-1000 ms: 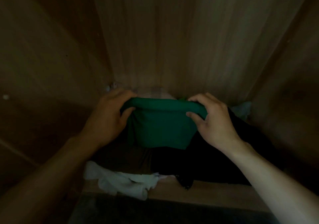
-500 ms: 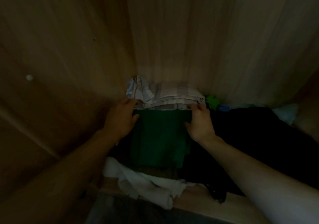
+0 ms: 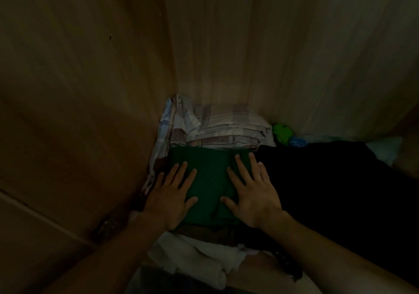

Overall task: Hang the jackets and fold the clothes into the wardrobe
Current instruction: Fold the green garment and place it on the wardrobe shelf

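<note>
A: What changed with the folded green cloth garment?
B: The left hand and right hand had released it; both lay flat, fingers spread, pressing it down inside the wooden wardrobe. Probably stowed.

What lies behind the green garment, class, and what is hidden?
Behind the green garment, against the back wall, lies a stack of folded checked cloths. The garment, under the flat left hand and right hand, covers the stack's base.
</note>
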The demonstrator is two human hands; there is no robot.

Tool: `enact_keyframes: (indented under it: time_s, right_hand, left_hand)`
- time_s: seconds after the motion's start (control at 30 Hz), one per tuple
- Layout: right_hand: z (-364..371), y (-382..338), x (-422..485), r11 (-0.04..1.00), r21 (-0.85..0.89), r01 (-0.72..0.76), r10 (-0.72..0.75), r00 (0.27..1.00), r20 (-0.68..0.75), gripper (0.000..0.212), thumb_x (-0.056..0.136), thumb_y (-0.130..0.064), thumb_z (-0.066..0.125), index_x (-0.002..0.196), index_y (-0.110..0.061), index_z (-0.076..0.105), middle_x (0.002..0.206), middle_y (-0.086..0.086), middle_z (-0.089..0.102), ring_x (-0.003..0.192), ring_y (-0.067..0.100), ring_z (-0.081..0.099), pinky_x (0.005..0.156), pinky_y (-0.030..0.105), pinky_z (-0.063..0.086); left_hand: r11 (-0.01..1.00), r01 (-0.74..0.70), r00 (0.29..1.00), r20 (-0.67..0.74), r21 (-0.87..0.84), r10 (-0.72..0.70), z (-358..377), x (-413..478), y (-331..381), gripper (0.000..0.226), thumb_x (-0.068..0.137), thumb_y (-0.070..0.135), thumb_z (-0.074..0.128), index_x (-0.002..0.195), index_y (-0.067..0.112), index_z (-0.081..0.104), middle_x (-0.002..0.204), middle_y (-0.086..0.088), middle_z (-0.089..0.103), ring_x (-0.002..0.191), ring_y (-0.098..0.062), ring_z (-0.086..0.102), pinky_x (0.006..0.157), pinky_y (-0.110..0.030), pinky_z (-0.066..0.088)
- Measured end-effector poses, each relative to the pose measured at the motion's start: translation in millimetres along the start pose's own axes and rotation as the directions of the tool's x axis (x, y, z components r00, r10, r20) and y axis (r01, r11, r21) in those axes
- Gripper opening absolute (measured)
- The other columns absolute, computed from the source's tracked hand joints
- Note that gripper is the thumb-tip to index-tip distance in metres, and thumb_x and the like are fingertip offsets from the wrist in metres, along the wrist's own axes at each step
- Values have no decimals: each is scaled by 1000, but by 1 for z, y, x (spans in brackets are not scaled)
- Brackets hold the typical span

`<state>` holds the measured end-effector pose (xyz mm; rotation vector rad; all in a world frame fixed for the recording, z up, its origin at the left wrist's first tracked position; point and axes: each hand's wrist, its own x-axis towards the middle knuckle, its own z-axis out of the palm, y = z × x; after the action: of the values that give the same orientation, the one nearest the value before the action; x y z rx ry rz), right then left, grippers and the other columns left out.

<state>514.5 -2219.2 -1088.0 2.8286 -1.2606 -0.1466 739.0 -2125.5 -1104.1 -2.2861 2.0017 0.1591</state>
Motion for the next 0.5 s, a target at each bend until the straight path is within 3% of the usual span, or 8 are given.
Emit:
enact_keyframes:
  time_s: [0.13,0.27,0.37,0.5]
  right_hand:
    - [4,5,6,1000,-26,-12,13,998,69,90,78,-81,-6,152,-32,-20,157,5,-33,138,33,-42,118,51,-15]
    - [8,2,8,999,-31,-16,18,996,89,89,80,-82,-3,151,-33,-22,157,5,-33,138,34,-41,118,52,-15]
    - [2,2,2,1000,-22,-14,15,998,57,86,84,-80,1,154,-32,-15,159,6,-29,140,36,-38,118,53,-14]
    - [-17,-7,-13,997,62,-43,40,998,47,94,74,-76,-4,156,-32,-1,164,6,-17,145,39,-26,115,54,-18]
  left_hand:
    - [999,32,999,43,-8,-31,12,8,-2,85,68,71,-15,144,35,-30,158,4,-32,150,-19,-21,120,-49,-8]
    - [999,47,993,107,0,-47,11,10,-3,81,83,73,0,151,36,-22,153,7,-36,151,-20,-20,119,-53,-8]
    - [998,61,982,181,-25,-56,-11,8,3,74,98,65,22,155,35,-13,162,5,-26,151,-23,-17,119,-56,-4]
    - [992,71,988,147,-108,-55,-46,-7,14,68,100,62,21,157,35,-2,166,3,-8,152,-23,-10,122,-54,0]
